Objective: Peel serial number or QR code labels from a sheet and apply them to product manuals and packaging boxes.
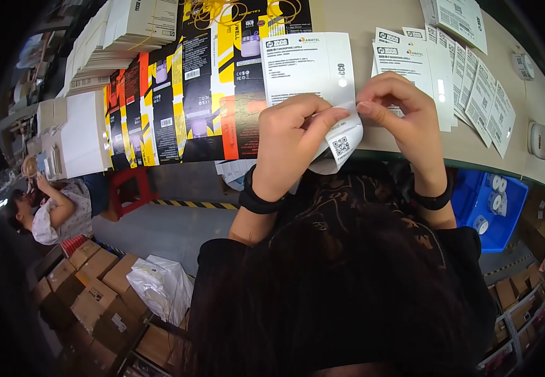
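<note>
A white printed sheet [307, 66] lies at the table's front edge, its lower part bent up and curling over the edge. My left hand [294, 138] is closed on it, thumb pressed on the face above a square code. At the sheet's right edge, the thumb and index finger of my right hand [404, 116] pinch together on its margin. Both wrists wear black bands. Just beyond my right hand, similar white printed sheets [404, 66] overlap one another, and several more [473, 94] fan out to the right.
Flat printed cartons [197, 94] in black, yellow and red cover the table's left side, with rubber bands [222, 11] on top. Banded white stacks [137, 25] stand behind. A blue bin [495, 210] holding white rolls is below right. Another person [65, 210] sits far left, near cardboard boxes [100, 305].
</note>
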Demonstrator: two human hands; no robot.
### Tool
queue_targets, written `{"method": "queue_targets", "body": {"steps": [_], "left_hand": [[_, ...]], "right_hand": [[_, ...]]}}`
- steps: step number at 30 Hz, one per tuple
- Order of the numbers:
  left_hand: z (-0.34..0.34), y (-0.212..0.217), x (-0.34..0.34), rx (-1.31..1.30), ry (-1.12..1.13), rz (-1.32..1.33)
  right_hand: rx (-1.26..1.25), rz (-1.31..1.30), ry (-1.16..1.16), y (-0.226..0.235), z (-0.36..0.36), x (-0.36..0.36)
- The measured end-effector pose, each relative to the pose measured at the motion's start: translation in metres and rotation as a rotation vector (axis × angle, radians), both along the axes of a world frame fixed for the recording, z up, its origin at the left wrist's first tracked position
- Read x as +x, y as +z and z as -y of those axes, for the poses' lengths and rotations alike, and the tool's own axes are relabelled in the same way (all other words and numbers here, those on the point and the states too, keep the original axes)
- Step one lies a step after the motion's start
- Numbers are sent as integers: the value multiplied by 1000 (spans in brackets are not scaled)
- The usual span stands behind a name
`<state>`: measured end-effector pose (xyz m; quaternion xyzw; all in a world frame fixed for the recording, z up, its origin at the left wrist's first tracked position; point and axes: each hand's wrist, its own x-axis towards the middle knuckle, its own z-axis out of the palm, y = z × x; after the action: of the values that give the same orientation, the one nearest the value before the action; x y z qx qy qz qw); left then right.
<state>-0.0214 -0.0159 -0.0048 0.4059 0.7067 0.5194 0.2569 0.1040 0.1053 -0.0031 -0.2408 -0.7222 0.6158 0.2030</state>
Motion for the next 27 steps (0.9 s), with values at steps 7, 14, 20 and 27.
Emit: {"method": "queue_targets", "body": {"steps": [7, 14, 20, 27], "left_hand": [[-1, 0, 1, 28, 41, 18], [4, 5, 2, -102, -125, 117], [7, 10, 0, -104, -13, 188], [-6, 4, -1, 129, 98, -240]], "right_hand": [[-55, 21, 117, -1, -2, 0], [-212, -250, -323, -3, -3, -1], [-399, -243, 6, -7, 7, -2], [-232, -96, 31, -5, 12, -1]]}}
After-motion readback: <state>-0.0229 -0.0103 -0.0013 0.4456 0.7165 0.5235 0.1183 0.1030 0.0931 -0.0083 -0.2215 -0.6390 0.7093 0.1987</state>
